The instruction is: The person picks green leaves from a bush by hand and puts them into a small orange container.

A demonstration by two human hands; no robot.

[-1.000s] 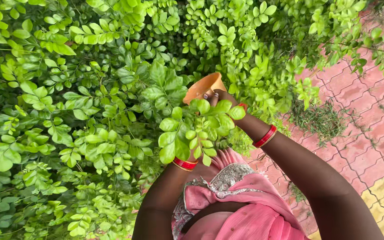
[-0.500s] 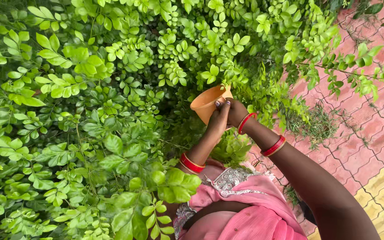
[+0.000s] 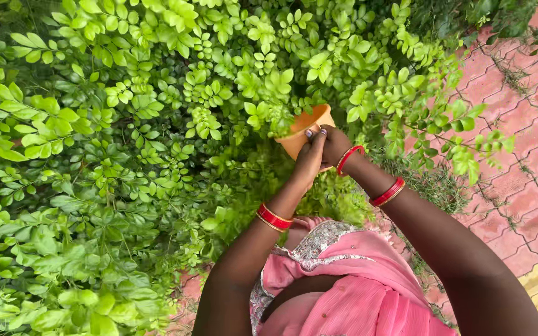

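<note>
In the head view, mid-frame against the shrub: both hands meet at an orange cup [image 3: 306,127], tucked in among the leaves with its mouth tilted up toward the foliage. Left hand [image 3: 309,163] lies along the cup's near side, fingers [image 3: 316,138] curled up to the rim, grasping it. Right hand [image 3: 336,146] is wrapped round the cup's lower right side, also gripping; its fingertips are hidden behind the left hand, so how far they close I can't tell. Red bangles on both wrists: left wrist bangle [image 3: 274,218], two on the right arm [image 3: 368,177]

Same view, surroundings: dense green shrub [image 3: 126,137] fills left and top, a leaf spray overhanging the cup rim. Red paver path [image 3: 530,137] to the right, weeds in the joints. Pink garment [image 3: 344,286] at bottom centre

My read on doing this well: keep the cup's mouth level or slightly up so nothing tips out, one hand carrying the weight from below, the other free at the rim. Hold the cup close under the sprigs being worked. Watch the overhanging spray, it can snag the rim or knock the cup sideways
</note>
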